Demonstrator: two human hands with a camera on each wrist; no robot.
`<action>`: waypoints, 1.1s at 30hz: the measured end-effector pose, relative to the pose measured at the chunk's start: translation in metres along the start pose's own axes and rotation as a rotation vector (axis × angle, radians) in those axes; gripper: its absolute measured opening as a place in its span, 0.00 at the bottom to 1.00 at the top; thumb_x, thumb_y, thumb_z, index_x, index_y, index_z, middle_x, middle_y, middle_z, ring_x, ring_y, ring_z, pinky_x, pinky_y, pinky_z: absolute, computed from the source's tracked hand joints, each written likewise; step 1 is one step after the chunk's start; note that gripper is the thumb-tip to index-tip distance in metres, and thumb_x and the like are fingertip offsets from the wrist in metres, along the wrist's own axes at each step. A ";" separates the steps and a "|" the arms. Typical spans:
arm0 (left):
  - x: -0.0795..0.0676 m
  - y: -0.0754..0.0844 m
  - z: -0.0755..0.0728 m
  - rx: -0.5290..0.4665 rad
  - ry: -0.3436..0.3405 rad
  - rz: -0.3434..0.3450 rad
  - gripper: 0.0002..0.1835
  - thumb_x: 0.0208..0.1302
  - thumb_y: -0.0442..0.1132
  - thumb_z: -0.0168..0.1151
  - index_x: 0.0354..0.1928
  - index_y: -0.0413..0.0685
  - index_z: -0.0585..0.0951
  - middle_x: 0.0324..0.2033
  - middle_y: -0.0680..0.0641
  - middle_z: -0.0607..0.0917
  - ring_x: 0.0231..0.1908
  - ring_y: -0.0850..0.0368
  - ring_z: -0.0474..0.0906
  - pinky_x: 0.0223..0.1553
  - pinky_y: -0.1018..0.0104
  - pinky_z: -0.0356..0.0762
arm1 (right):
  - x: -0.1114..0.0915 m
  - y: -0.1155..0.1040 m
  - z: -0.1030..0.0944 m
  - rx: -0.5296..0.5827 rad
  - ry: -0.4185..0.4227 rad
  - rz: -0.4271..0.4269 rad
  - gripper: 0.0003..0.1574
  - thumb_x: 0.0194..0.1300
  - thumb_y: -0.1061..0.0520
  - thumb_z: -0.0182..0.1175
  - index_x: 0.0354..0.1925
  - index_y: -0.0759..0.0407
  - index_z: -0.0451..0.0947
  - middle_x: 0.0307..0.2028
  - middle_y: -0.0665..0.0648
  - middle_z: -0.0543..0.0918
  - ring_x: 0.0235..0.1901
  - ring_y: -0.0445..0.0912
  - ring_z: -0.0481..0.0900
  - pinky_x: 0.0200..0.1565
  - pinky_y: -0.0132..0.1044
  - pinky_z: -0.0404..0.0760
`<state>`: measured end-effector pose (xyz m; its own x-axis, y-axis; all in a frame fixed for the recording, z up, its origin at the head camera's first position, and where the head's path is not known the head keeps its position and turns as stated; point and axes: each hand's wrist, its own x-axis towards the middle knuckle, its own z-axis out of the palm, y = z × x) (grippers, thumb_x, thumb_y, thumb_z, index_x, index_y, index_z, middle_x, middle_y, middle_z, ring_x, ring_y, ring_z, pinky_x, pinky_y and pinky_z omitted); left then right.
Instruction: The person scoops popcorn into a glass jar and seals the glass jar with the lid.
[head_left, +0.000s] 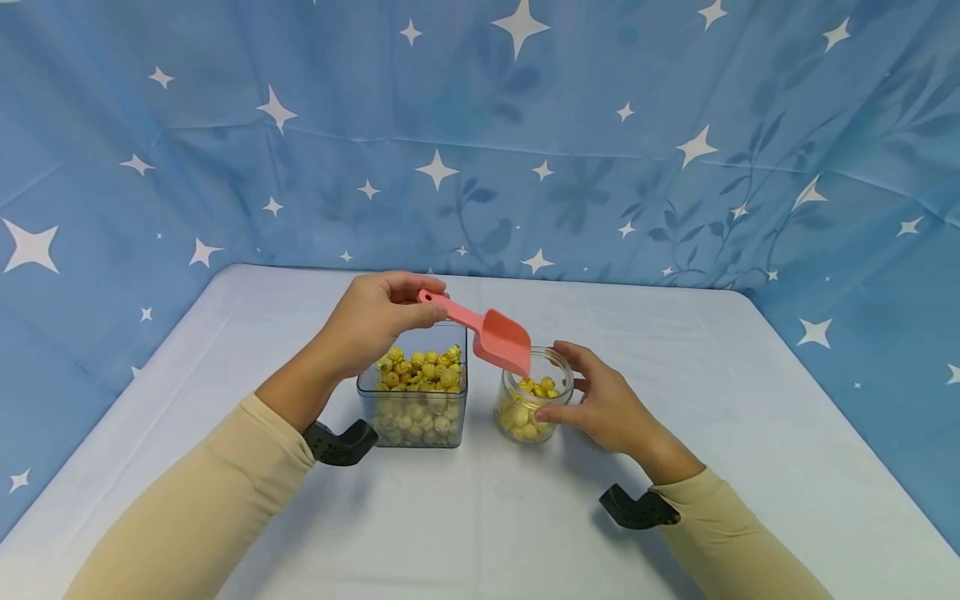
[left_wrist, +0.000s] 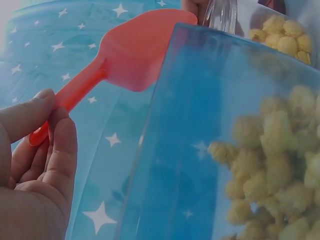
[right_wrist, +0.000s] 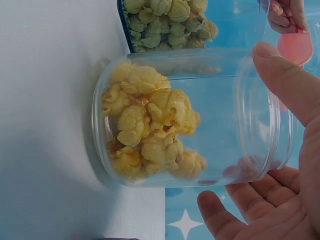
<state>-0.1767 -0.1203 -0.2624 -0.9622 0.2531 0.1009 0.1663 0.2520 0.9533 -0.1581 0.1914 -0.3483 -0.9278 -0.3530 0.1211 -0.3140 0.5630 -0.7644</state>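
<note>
My left hand (head_left: 372, 321) pinches the handle end of a pink plastic scoop (head_left: 504, 340) between thumb and fingers. The scoop's blade tilts down with its tip over the mouth of a clear round jar (head_left: 534, 400), and no popcorn shows in the blade. Yellow popcorn (right_wrist: 150, 125) fills the lower part of the jar, which stands upright on the table. Thumb on one side and fingers on the other, my right hand (head_left: 600, 400) grips the jar near its rim. Below the left hand stands a clear square container (head_left: 412, 421) holding more popcorn (left_wrist: 275, 165).
A white cloth covers the table (head_left: 480, 517). Behind it hangs a blue curtain (head_left: 480, 100) with white stars. The square container is to the left of the jar, a narrow gap between them. Black bands (head_left: 341, 443) circle both wrists.
</note>
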 end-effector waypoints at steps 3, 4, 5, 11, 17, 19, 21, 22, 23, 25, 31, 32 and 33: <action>-0.003 -0.001 -0.007 -0.012 0.005 0.000 0.20 0.66 0.35 0.68 0.59 0.40 0.81 0.51 0.45 0.84 0.48 0.50 0.81 0.53 0.59 0.80 | 0.000 -0.001 -0.001 -0.009 -0.008 -0.008 0.59 0.54 0.50 0.78 0.73 0.68 0.57 0.69 0.65 0.68 0.65 0.61 0.69 0.60 0.56 0.74; -0.004 -0.001 -0.010 -0.011 0.006 0.001 0.20 0.66 0.35 0.67 0.59 0.39 0.81 0.51 0.44 0.84 0.48 0.50 0.81 0.52 0.60 0.80 | 0.000 -0.002 -0.002 -0.018 -0.011 -0.016 0.59 0.54 0.50 0.78 0.73 0.68 0.57 0.69 0.64 0.68 0.65 0.60 0.68 0.60 0.56 0.74; -0.005 -0.001 -0.013 -0.009 0.007 0.004 0.20 0.66 0.35 0.67 0.59 0.38 0.80 0.51 0.44 0.84 0.48 0.50 0.80 0.51 0.61 0.80 | 0.000 -0.003 -0.003 -0.028 -0.011 -0.024 0.59 0.54 0.49 0.78 0.73 0.68 0.57 0.69 0.64 0.68 0.65 0.60 0.68 0.60 0.56 0.74; -0.017 0.002 -0.035 0.053 0.033 0.016 0.20 0.67 0.36 0.67 0.59 0.37 0.80 0.48 0.43 0.84 0.44 0.52 0.81 0.48 0.66 0.80 | 0.007 -0.017 -0.017 -0.088 -0.005 -0.079 0.60 0.53 0.48 0.79 0.73 0.66 0.58 0.69 0.62 0.68 0.68 0.56 0.66 0.62 0.56 0.72; -0.029 0.004 -0.057 0.085 0.064 -0.006 0.23 0.69 0.39 0.66 0.61 0.35 0.78 0.48 0.46 0.83 0.43 0.59 0.83 0.50 0.69 0.80 | 0.017 -0.036 -0.024 -0.063 -0.040 -0.138 0.61 0.51 0.50 0.80 0.74 0.64 0.58 0.70 0.60 0.67 0.70 0.55 0.64 0.68 0.52 0.65; -0.033 0.004 -0.064 0.099 0.076 -0.011 0.23 0.69 0.40 0.66 0.62 0.35 0.77 0.47 0.48 0.83 0.42 0.61 0.84 0.49 0.70 0.80 | 0.021 -0.041 -0.023 -0.047 -0.059 -0.155 0.61 0.51 0.51 0.80 0.74 0.64 0.58 0.70 0.61 0.67 0.69 0.55 0.65 0.68 0.50 0.64; -0.036 0.002 -0.071 0.116 0.088 -0.010 0.24 0.69 0.40 0.66 0.62 0.35 0.77 0.45 0.51 0.84 0.41 0.62 0.84 0.48 0.71 0.80 | 0.024 -0.046 -0.020 -0.036 -0.084 -0.158 0.61 0.51 0.51 0.80 0.74 0.63 0.58 0.71 0.60 0.66 0.69 0.56 0.65 0.69 0.50 0.64; -0.037 0.001 -0.074 0.122 0.095 -0.009 0.24 0.69 0.39 0.66 0.62 0.34 0.77 0.44 0.52 0.84 0.40 0.62 0.84 0.48 0.72 0.80 | 0.026 -0.049 -0.019 -0.037 -0.098 -0.159 0.62 0.51 0.50 0.80 0.75 0.62 0.58 0.72 0.60 0.65 0.69 0.56 0.65 0.69 0.49 0.63; -0.039 -0.001 -0.077 0.128 0.100 -0.010 0.24 0.69 0.39 0.66 0.62 0.34 0.77 0.43 0.53 0.84 0.40 0.62 0.85 0.47 0.72 0.80 | 0.028 -0.051 -0.017 -0.040 -0.111 -0.156 0.62 0.51 0.50 0.80 0.75 0.61 0.57 0.72 0.59 0.65 0.69 0.57 0.65 0.69 0.49 0.63; -0.042 -0.004 -0.083 0.144 0.105 -0.006 0.24 0.69 0.38 0.66 0.63 0.33 0.77 0.42 0.55 0.84 0.39 0.63 0.84 0.46 0.72 0.81 | 0.032 -0.057 -0.015 -0.047 -0.135 -0.149 0.63 0.52 0.48 0.79 0.76 0.60 0.56 0.73 0.59 0.63 0.70 0.57 0.65 0.69 0.49 0.63; -0.053 -0.013 -0.098 0.205 0.112 -0.004 0.24 0.69 0.37 0.66 0.62 0.32 0.76 0.40 0.55 0.84 0.37 0.62 0.85 0.44 0.74 0.81 | 0.042 -0.072 -0.008 -0.067 -0.179 -0.170 0.64 0.51 0.50 0.80 0.76 0.61 0.55 0.74 0.58 0.62 0.70 0.57 0.65 0.69 0.49 0.64; -0.055 -0.013 -0.099 0.222 0.117 -0.010 0.24 0.69 0.38 0.66 0.62 0.33 0.77 0.39 0.55 0.84 0.37 0.62 0.85 0.44 0.74 0.81 | 0.044 -0.073 -0.006 -0.074 -0.188 -0.173 0.64 0.51 0.50 0.80 0.76 0.61 0.55 0.74 0.57 0.62 0.69 0.56 0.65 0.68 0.49 0.65; -0.056 -0.013 -0.100 0.237 0.120 -0.016 0.23 0.69 0.38 0.66 0.62 0.33 0.77 0.39 0.55 0.84 0.37 0.62 0.85 0.43 0.74 0.80 | 0.046 -0.074 -0.005 -0.076 -0.199 -0.175 0.64 0.51 0.50 0.80 0.76 0.61 0.55 0.74 0.58 0.62 0.69 0.57 0.65 0.68 0.49 0.65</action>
<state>-0.1469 -0.2316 -0.2520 -0.9814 0.1387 0.1325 0.1830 0.4701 0.8634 -0.1782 0.1369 -0.2830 -0.8026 -0.5854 0.1144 -0.4870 0.5324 -0.6924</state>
